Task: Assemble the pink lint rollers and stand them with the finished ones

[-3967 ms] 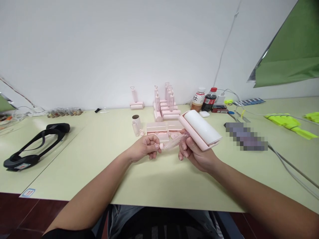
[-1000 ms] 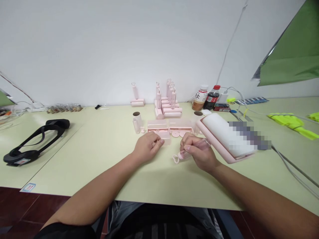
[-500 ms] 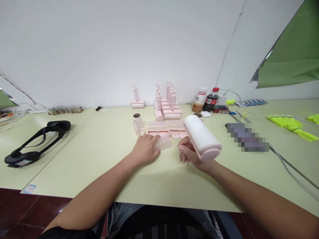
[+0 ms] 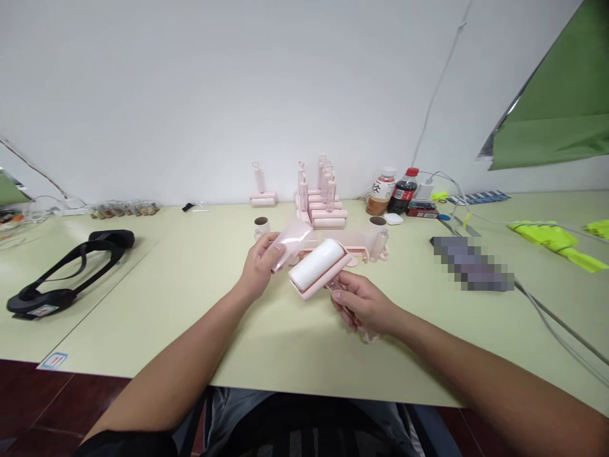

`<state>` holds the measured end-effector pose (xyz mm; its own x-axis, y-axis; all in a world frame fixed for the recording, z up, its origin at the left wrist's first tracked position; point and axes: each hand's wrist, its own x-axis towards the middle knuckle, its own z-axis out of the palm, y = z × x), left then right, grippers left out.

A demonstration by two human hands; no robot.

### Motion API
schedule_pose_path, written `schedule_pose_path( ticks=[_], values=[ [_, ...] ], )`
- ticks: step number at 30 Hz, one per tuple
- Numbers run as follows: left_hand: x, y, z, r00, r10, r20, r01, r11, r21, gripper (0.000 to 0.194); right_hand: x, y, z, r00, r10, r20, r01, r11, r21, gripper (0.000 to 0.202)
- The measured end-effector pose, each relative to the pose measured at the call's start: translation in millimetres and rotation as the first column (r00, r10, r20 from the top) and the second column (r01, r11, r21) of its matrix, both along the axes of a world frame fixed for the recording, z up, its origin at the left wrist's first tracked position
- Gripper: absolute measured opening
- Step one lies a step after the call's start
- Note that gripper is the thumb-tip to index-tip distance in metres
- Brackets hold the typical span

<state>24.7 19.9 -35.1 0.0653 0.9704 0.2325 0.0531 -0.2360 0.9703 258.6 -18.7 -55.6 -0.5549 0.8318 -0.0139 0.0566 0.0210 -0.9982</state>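
A clear pinkish plastic cover (image 4: 294, 240) is gripped at its left edge by my left hand (image 4: 259, 261), raised a little above the table. My right hand (image 4: 364, 302) grips the handle of a pink lint roller (image 4: 316, 266). Its white roll faces up and left, just right of and below the cover. Behind both hands lie pink roller parts, partly hidden, with a cardboard-cored roll (image 4: 378, 230) and a clear handle (image 4: 379, 246) standing at their right. Another cored roll (image 4: 261, 225) stands at their left.
Several pink rollers (image 4: 328, 212) stand upright near the wall, and one more (image 4: 263, 200) to their left. Two bottles (image 4: 403, 190), a pixelated item (image 4: 471, 263), cables and yellow bundles (image 4: 547, 238) are on the right. A black headset (image 4: 71, 273) lies left.
My left hand has lifted the clear cover off the table and tilted it. The roller in my right hand has swung left and down, its head now pointing toward the cover.
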Motion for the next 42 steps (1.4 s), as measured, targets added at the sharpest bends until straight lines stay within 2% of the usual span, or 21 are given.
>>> schedule_pose_path(
  ticks=[4,12,17,23,27,37,42],
  values=[
    [2,-3,-1.4,0.996,-0.070,-0.050,0.074,0.994,0.080,0.045,-1,1,-2.2,0.998,-0.029,0.049,0.031,0.999,-0.044,0.018],
    [3,-5,-2.7,0.989,-0.074,-0.127,0.085,0.993,0.079,0.047,2,3,-7.5,0.991,-0.057,0.125,0.057,0.998,0.004,0.016],
    [5,-6,-4.9,0.985,-0.092,-0.144,0.106,0.990,0.091,0.046,1,3,-9.8,0.993,-0.041,0.112,0.038,0.999,0.023,0.018],
    [5,-6,-7.0,0.978,-0.114,-0.177,0.133,0.987,0.096,0.049,-1,3,-9.1,0.996,-0.043,0.077,0.048,0.997,-0.059,0.024],
    [4,-5,-9.1,0.972,-0.132,-0.195,0.155,0.982,0.112,0.048,-1,3,-9.3,0.997,-0.054,0.064,0.058,0.997,-0.060,0.025],
    [12,-10,-14.7,0.932,-0.272,-0.239,0.296,0.953,0.068,0.049,-2,3,-11.0,0.995,-0.062,0.073,0.066,0.996,-0.055,0.024],
    [18,-16,-13.7,0.927,-0.289,-0.238,0.307,0.951,0.042,0.050,-3,2,-10.4,0.994,-0.069,0.081,0.077,0.992,-0.095,0.029]
  ],
)
